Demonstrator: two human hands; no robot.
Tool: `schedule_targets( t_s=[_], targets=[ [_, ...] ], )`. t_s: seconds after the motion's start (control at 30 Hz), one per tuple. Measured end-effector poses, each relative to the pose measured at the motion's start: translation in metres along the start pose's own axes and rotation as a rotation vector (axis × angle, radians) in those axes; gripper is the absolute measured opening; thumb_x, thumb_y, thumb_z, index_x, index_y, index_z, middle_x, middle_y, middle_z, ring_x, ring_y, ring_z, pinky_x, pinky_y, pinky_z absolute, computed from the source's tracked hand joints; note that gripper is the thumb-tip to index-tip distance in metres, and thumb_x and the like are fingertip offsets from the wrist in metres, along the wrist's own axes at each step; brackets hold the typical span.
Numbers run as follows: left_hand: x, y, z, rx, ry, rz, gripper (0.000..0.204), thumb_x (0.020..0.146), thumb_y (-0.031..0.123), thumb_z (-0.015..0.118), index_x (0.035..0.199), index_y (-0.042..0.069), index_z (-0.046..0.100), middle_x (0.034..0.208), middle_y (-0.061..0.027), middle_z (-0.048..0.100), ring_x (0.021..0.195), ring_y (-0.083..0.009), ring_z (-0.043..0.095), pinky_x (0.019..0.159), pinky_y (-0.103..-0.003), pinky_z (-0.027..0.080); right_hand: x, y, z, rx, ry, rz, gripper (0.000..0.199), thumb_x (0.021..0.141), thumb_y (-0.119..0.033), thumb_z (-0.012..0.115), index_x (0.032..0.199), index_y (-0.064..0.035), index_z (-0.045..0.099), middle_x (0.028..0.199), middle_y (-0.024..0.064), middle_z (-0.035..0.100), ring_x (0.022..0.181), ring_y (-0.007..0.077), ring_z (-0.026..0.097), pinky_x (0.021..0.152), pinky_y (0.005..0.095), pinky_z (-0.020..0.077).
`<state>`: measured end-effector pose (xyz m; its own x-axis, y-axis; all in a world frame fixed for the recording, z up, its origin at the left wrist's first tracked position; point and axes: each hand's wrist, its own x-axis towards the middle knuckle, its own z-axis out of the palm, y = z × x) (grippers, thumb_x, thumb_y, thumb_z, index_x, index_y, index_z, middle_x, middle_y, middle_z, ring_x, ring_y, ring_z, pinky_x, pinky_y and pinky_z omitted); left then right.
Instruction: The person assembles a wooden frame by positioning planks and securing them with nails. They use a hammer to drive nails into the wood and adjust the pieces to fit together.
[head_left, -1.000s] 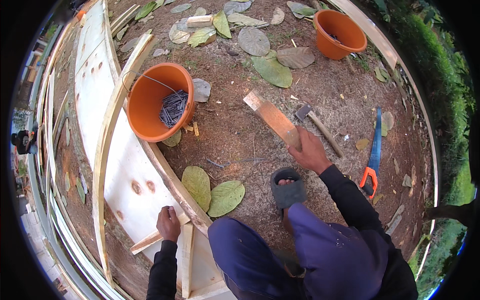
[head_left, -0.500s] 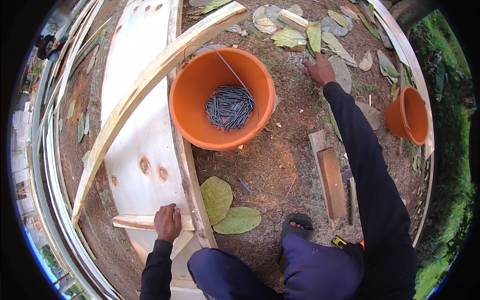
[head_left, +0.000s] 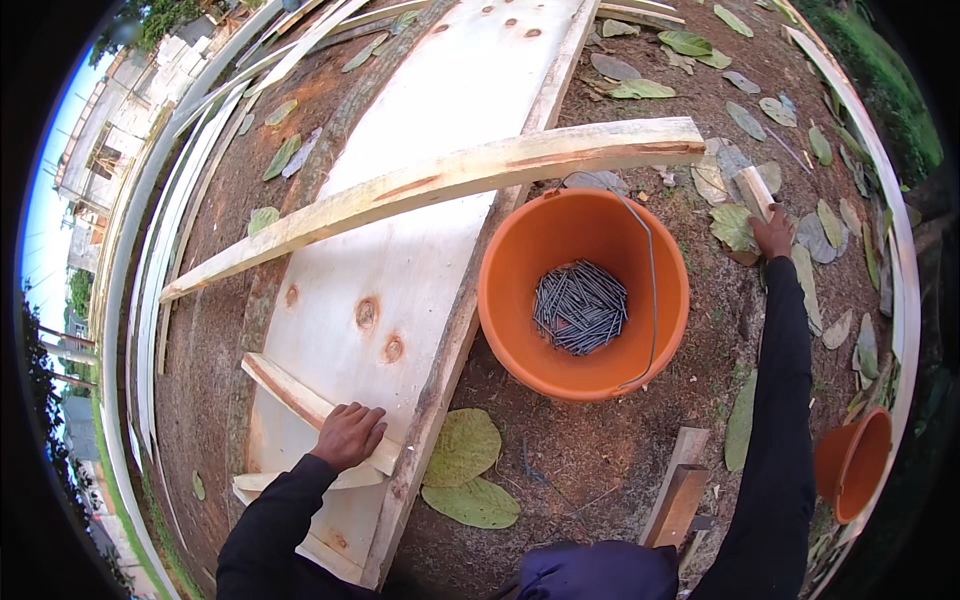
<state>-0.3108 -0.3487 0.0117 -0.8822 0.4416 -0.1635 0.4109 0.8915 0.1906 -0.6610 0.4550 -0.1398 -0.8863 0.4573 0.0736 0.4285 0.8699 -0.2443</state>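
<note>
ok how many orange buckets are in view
2: an orange bucket holding nails, beside the pale panel, and a second orange bucket near the lower right edge.

Right hand (head_left: 773,235), far right: covers the near end of the wood block (head_left: 753,190); finger placement under it cannot be told. Left hand (head_left: 348,435): hides part of the short wood strip (head_left: 285,384); contact beneath the palm out of sight. Left sleeve (head_left: 275,520) overlaps a second strip (head_left: 258,481); both sleeves run off the lower edge. Nails (head_left: 580,308): overlapped, uncountable, covering much of the floor of the large bucket (head_left: 510,290). Small bucket (head_left: 845,465), near right: contents cannot be told. Hammer (head_left: 703,523): mostly hidden by the brown wood piece (head_left: 682,500). Pale panel (head_left: 330,320): far end cut by the top edge. Clothed leg (head_left: 600,572): cut off below. Buildings (head_left: 130,130), far left: too small for detail.
</note>
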Motion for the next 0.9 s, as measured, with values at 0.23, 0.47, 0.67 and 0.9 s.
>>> schedule_targets(
  t_s=[0.23,0.47,0.67,0.9],
  targets=[
    [-0.011,0.003,-0.005,0.06,-0.021,-0.03,0.023,0.094,0.02,0.068,0.111,0.006,0.065,0.085,-0.0078,0.064,0.085,-0.027,0.062,0.079,-0.041,0.047,-0.044,-0.028,-0.008,0.124,0.108,-0.142,0.049,0.093,-0.039,0.068,0.127,-0.0087,0.051,0.11,0.0279,0.069,0.103,0.0455,0.067,0.093,0.0495,0.049],
    [-0.019,0.011,-0.011,0.107,0.038,-0.051,0.022,0.095,0.023,0.069,0.111,0.008,0.066,0.088,-0.0068,0.064,0.089,-0.0249,0.062,0.082,-0.04,0.048,-0.248,-0.057,-0.073,0.872,-0.091,0.299,0.056,0.105,-0.044,0.058,0.135,0.0004,0.044,0.129,0.0144,0.057,0.11,0.0244,0.059,0.088,0.038,0.0477],
    [0.008,0.035,-0.004,-0.243,0.18,-0.282,0.026,0.101,0.031,0.063,0.107,0.005,0.067,0.093,-0.013,0.07,0.085,-0.031,0.067,0.078,-0.046,0.052,-0.529,-0.089,-0.121,0.978,-0.195,-0.069,0.039,0.108,-0.025,0.051,0.134,0.0001,0.037,0.138,0.0197,0.045,0.127,0.0257,0.047,0.11,0.0436,0.0367],
    [0.068,0.076,-0.008,-0.198,-0.249,-0.465,0.064,0.085,0.052,0.074,0.109,-0.006,0.061,0.091,-0.0268,0.07,0.088,-0.0433,0.07,0.079,-0.048,0.054,-0.578,-0.215,-0.114,0.627,-0.487,-0.809,0.05,0.084,-0.014,0.076,0.125,0.001,0.05,0.134,0.0249,0.053,0.115,0.0424,0.055,0.098,0.0487,0.0465]
  ],
)
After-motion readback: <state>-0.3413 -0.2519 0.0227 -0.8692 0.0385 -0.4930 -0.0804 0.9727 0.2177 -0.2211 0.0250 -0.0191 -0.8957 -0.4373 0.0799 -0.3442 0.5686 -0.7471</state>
